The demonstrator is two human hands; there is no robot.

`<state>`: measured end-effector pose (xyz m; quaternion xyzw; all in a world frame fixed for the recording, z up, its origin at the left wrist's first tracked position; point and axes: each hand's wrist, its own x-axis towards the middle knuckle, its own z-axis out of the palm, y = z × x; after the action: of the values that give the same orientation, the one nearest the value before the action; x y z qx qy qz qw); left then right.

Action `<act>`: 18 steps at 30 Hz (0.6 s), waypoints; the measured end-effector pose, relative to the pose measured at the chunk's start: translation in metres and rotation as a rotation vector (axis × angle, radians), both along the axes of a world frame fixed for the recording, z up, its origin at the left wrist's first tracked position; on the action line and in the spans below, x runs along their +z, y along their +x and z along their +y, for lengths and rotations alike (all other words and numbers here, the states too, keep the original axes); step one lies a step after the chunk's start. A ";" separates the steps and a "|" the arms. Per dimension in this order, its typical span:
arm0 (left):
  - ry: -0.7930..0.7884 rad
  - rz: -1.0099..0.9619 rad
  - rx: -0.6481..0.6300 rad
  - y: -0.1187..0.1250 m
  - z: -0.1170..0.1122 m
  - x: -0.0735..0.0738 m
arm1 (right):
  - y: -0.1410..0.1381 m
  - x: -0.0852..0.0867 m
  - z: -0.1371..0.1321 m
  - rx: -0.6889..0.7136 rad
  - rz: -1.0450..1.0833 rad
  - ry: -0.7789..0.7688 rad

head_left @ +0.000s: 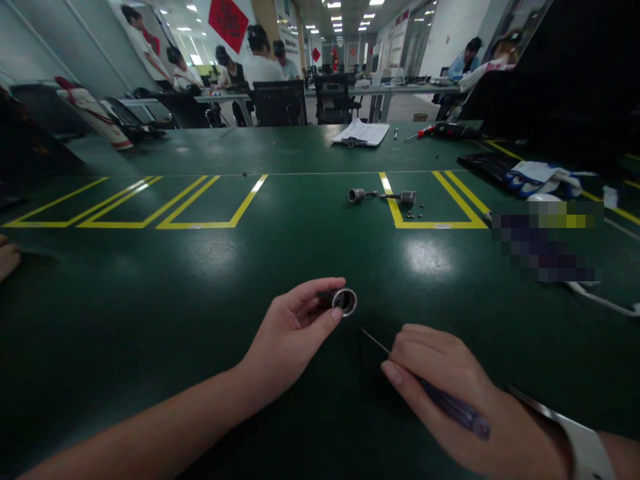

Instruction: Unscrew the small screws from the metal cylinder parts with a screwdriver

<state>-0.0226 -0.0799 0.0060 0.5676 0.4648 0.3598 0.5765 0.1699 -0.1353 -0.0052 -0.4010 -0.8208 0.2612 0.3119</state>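
Note:
My left hand [295,327] is closed around a hollow metal cylinder [351,303], with its open round end facing me and to the right. The rest of that cylinder is hidden by the fingers. In my right hand [440,380] is a screwdriver [453,408] with a translucent purple handle and a thin shaft. Its tip is just below and right of the cylinder, apart from it. Farther up the table, two cup-shaped metal pieces with shafts [357,195] lie near a yellow-taped box, several tiny parts [410,215] beside the right one.
On the green table [280,260] are yellow tape outlines. A clipboard with papers [363,132], a red screwdriver [420,133] and a power drill [455,131] lie at the back. Gloves [543,179] rest at right. Another person's hand [7,259] shows at the left edge.

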 end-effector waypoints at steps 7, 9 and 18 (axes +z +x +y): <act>0.023 0.022 -0.010 0.000 -0.001 -0.001 | 0.006 0.006 -0.004 0.001 0.127 0.204; 0.042 0.038 -0.016 0.001 -0.003 -0.001 | 0.004 0.006 -0.004 0.006 0.128 0.215; 0.191 0.125 -0.026 0.007 -0.010 -0.003 | -0.001 0.000 -0.003 0.038 0.099 0.129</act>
<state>-0.0155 -0.0895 0.0026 0.6472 0.4559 0.3590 0.4944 0.1687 -0.1383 -0.0051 -0.3510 -0.8270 0.2333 0.3721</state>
